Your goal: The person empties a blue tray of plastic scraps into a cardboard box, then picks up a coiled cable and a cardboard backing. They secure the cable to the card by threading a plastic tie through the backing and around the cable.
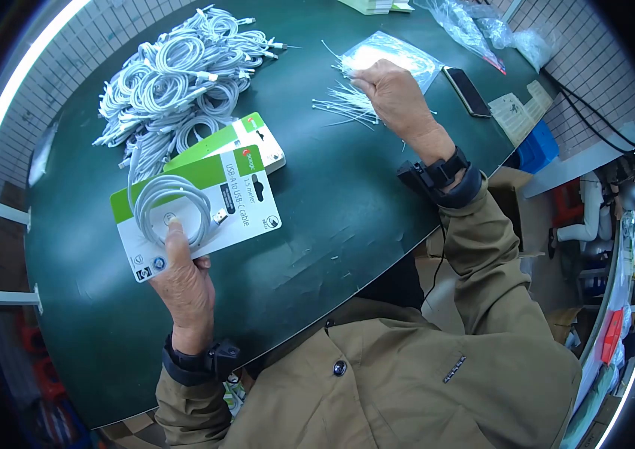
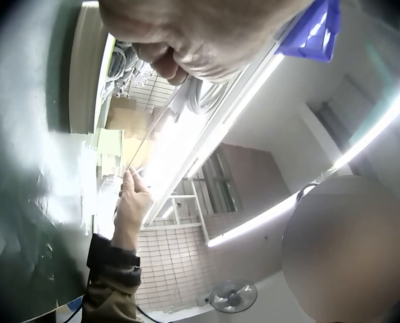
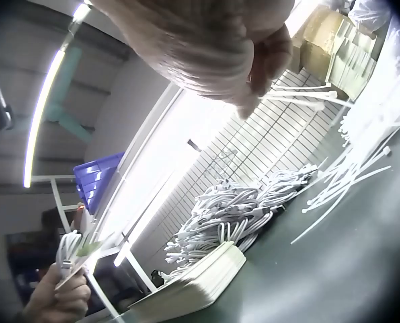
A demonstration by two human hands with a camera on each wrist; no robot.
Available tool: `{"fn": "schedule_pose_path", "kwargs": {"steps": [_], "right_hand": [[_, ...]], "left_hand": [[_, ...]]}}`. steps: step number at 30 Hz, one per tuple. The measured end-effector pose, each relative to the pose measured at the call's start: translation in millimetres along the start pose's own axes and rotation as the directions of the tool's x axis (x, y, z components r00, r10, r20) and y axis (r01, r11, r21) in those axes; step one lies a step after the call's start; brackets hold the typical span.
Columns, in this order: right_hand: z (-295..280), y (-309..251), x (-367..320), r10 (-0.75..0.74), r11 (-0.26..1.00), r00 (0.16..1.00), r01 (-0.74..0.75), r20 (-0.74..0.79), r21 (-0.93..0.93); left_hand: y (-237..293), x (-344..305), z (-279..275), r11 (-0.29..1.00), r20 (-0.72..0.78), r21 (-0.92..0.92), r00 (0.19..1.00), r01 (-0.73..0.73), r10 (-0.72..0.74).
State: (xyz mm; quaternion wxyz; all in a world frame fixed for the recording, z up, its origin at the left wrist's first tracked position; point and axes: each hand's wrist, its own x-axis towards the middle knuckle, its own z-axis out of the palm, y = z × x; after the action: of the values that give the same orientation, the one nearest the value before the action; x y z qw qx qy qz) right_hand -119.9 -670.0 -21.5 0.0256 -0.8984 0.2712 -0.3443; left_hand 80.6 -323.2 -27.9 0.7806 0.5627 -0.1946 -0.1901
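My left hand grips a green-and-white cable packaging card, its thumb pressing a coiled white USB cable onto the front. The fingers behind the card are mostly hidden. Over the far right part of the table, my right hand pinches white cable ties, which stick out past its fingertips in the right wrist view. Below and beside that hand lie loose cable ties and a clear plastic bag with more ties in it. A stack of cards lies just beyond the held card.
A large heap of coiled white cables covers the far left of the green table. To the right are a phone, a paper sheet and crumpled plastic bags. A blue bin sits beyond the right edge.
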Motion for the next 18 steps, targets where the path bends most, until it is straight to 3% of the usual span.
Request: {"fn": "schedule_pose_path", "kwargs": {"steps": [3,6,10,17,18], "right_hand": [[-16.6,-26.7,12.9,-0.019,0.988,0.983,0.046,-0.180,0.148],[-22.6,-34.3,22.7,0.027,0.987,0.991,-0.006,-0.128,0.161],[-3.9,-9.0,24.2,0.160,0.959,0.981,-0.182,0.114,0.219],[10.4,-0.1,24.1,0.207,0.919,0.978,-0.189,-0.014,0.345],[11.5,0.5,24.5,0.255,0.885,0.966,-0.251,0.044,0.393]], "left_hand": [[4.2,-0.1,-2.5,0.995,0.012,0.027,0.996,-0.092,0.092],[11.5,1.0,-0.9,0.976,0.032,0.111,0.982,-0.190,0.187],[11.1,3.4,-7.8,0.959,0.089,0.185,0.975,-0.215,0.202],[4.6,5.1,-8.5,0.968,0.051,0.188,0.986,-0.167,0.160],[3.9,4.5,-7.1,0.966,0.042,0.198,0.986,-0.166,0.161]]}}
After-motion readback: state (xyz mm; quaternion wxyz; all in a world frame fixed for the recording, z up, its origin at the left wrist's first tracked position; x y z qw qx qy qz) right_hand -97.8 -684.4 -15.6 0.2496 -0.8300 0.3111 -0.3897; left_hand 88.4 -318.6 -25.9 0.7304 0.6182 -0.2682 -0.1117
